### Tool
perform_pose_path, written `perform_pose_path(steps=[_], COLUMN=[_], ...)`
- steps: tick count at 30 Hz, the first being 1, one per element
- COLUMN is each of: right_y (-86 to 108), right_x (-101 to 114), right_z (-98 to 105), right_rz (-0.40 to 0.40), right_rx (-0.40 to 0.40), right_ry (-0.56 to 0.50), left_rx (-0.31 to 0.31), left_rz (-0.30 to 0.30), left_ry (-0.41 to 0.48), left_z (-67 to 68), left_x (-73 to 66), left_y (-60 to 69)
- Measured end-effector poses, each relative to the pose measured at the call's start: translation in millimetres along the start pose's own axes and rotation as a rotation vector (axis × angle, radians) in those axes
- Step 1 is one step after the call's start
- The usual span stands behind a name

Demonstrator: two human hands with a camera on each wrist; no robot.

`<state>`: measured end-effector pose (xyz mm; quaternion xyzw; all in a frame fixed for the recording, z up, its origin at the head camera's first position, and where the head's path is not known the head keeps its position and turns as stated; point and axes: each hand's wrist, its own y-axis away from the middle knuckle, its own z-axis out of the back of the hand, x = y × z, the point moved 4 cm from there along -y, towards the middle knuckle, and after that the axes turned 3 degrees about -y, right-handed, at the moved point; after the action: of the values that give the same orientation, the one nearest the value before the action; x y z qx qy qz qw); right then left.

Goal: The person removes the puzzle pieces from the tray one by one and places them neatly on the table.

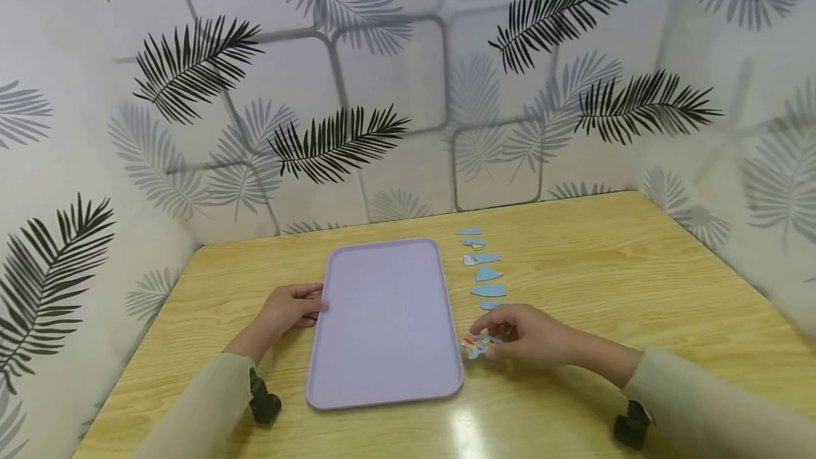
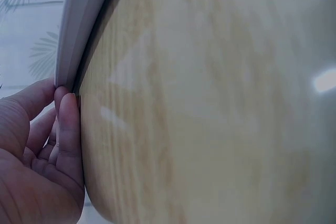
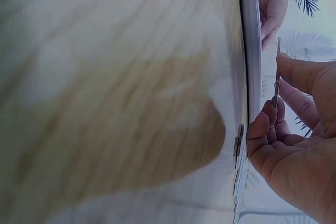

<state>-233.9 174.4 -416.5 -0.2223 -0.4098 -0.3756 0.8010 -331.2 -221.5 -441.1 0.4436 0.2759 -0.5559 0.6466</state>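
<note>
A pale lilac rectangular tray (image 1: 382, 324) lies on the wooden table. At the tray's left edge, my left hand (image 1: 287, 314) pinches the rim; in the left wrist view its fingertips meet the tray's edge (image 2: 86, 22). My right hand (image 1: 532, 335) holds a flat, multicoloured piece (image 1: 478, 346) between thumb and fingers, just beside the tray's right edge. Seen edge-on in the right wrist view, this thin piece (image 3: 277, 72) is raised off the table. Beyond that hand, several flat light-blue pieces (image 1: 488, 290) form a column, the nearest partly hidden by the hand.
The wooden table (image 1: 605, 261) reaches back to a wall (image 1: 395, 91) patterned with leaves. One piece in the column has a white end (image 1: 469, 260), and another shows coloured patches (image 1: 474, 243). Glare lies on the table in front of the tray.
</note>
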Motion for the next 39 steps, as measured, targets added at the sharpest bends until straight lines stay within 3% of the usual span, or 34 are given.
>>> perform_pose_path(steps=[7, 19, 29, 39], right_y=[7.2, 15.2, 20.4, 19.9], right_x=[-3.1, -14.9, -14.9, -17.9], right_z=[7.4, 15.9, 20.0, 18.1], right_rz=[-0.022, -0.056, -0.082, -0.056], right_rx=[-0.018, -0.053, -0.005, 0.031], right_ry=[0.005, 0.046, 0.053, 0.075], left_rx=[0.031, 0.008, 0.005, 0.006], left_rz=[-0.005, 0.000, -0.003, -0.009], left_ry=[0.010, -0.001, 0.004, 0.007], left_z=[0.3, 0.6, 1.2, 0.2], left_x=[-2.2, -3.6, -3.1, -3.6], left_y=[2.5, 1.5, 1.5, 3.5])
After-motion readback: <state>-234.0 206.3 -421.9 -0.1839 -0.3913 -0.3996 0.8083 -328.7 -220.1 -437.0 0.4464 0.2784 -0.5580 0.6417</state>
